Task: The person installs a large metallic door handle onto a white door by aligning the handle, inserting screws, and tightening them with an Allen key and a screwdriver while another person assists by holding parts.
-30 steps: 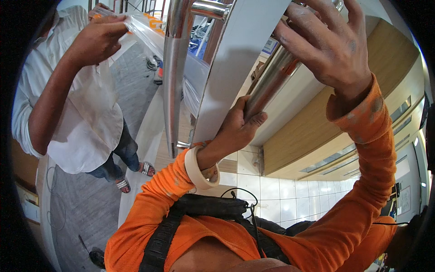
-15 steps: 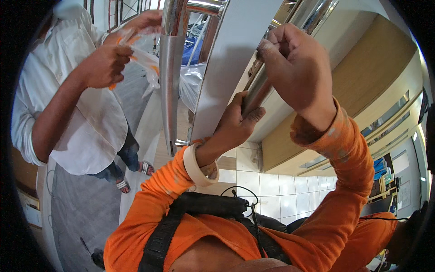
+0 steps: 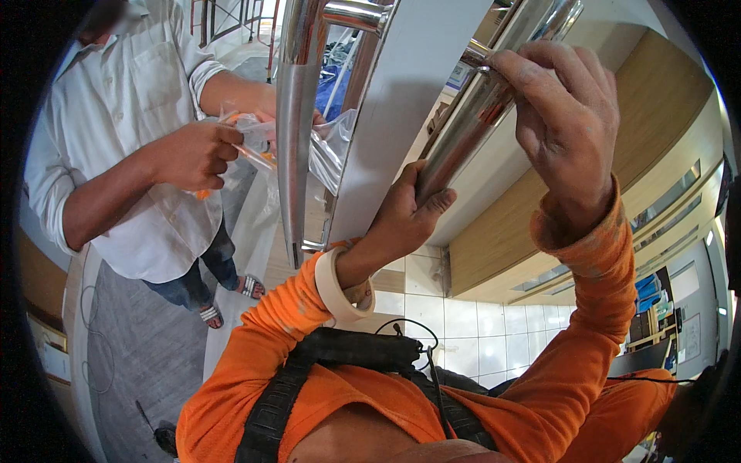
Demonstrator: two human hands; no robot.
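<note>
Between my arms stands a white door (image 3: 401, 92), seen edge-on, with a long shiny tubular pull handle on each face. My left hand (image 3: 405, 220) is wrapped round the lower part of the right-hand door handle (image 3: 463, 143), its thumb sticking out. Higher up, my right hand (image 3: 571, 116) pinches with thumb and forefinger beside that handle's mounting post; whatever is in the pinch is too small to name. The left-hand door handle (image 3: 292, 147) is untouched by my hands. A cream tape roll (image 3: 328, 285) circles my left wrist.
At the left, a co-worker in a white shirt (image 3: 131, 100) holds a clear plastic bag (image 3: 336, 147), partly behind the left-hand handle. Wooden cabinets (image 3: 587, 177) stand along the right. White floor tiles (image 3: 463, 320) show below, and a cable (image 3: 100, 339) lies at lower left.
My right hand has shifted right and turned, uncovering more of the handle; its fingers are less curled. My left hand stays put. The co-worker's hands have moved with the plastic bag.
</note>
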